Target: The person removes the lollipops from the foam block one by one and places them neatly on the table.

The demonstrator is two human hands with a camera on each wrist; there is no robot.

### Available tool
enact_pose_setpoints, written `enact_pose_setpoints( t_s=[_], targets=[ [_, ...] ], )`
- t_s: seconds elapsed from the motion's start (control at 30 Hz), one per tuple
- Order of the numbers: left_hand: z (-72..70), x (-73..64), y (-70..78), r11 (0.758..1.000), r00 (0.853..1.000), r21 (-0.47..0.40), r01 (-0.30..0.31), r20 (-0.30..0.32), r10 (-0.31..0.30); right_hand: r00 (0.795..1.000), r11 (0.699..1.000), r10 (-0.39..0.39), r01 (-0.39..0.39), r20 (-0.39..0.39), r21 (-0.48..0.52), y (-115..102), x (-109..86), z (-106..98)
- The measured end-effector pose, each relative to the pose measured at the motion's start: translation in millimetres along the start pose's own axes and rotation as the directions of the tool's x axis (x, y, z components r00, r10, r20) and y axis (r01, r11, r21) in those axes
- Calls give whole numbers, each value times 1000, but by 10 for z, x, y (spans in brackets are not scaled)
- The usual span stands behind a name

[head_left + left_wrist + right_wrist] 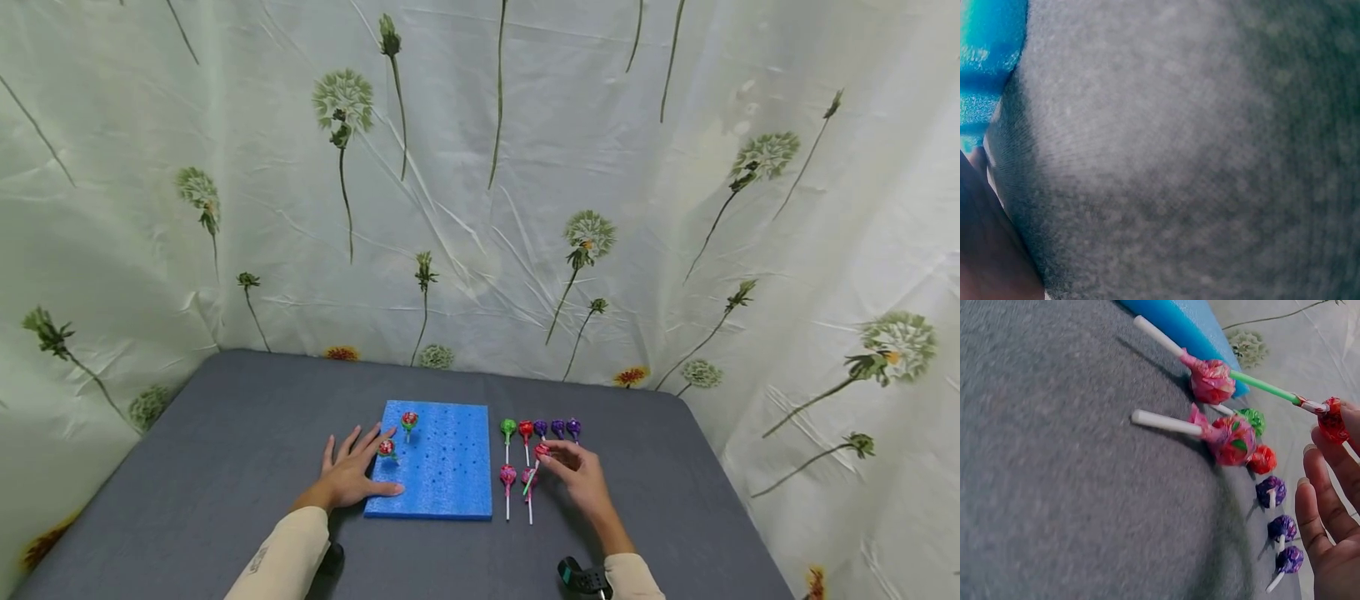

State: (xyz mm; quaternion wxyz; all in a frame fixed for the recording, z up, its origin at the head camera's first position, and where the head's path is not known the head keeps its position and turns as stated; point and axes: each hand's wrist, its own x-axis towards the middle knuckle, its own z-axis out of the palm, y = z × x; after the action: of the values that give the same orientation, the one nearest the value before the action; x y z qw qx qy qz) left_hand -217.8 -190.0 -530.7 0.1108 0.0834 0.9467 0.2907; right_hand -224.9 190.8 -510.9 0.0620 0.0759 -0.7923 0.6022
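Note:
My right hand (581, 479) pinches a red-wrapped lollipop (1334, 425) by its head, its green stick (1263, 386) pointing down and to the left. Below it on the table lie two pink lollipops (507, 475) with white sticks. My left hand (348, 481) rests with spread fingers over the left edge of a blue foam board (450, 500), which is dotted with small holes. Two lollipops, red and green (408, 420), stand upright in the board's left part, one close to the left fingers. In the left wrist view only a bit of hand and board show.
Behind the pink pair, a row holds a green lollipop (508, 427), a red lollipop (526, 428) and three purple lollipops (558, 427). A grey cloth (247, 450) covers the table. Behind it hangs a pale curtain (465, 208) with a dandelion print.

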Motion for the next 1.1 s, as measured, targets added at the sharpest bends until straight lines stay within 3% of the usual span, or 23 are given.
enact_pose_setpoints(
  t_s=[0.17,0.33,0.43,0.5,0.57,0.73,1.1],
  targets=[
    [44,11,-55,1000,1000,-1,-14,-15,14,1000,1000,-11,11,8,-18,40,-34,-47],
    [54,18,-60,1000,1000,-8,-8,-14,8,983,984,-175,176,47,-16,116,-69,-108],
    [32,9,-35,1000,1000,-9,-3,1,3,977,979,-204,205,62,-6,161,-91,-140],
    [16,-1,-17,1000,1000,-5,3,7,-3,985,986,-163,164,54,-14,163,-107,-150],
    [2,-7,-4,1000,1000,-6,8,8,-8,997,997,-65,67,30,-46,148,-124,-151],
    [-17,-19,7,1000,1000,-4,21,16,-21,997,993,83,-83,2,-82,158,-143,-135],
    [7,19,-36,1000,1000,-17,6,19,-5,994,985,108,-105,11,-135,303,-159,-81]
  ],
)
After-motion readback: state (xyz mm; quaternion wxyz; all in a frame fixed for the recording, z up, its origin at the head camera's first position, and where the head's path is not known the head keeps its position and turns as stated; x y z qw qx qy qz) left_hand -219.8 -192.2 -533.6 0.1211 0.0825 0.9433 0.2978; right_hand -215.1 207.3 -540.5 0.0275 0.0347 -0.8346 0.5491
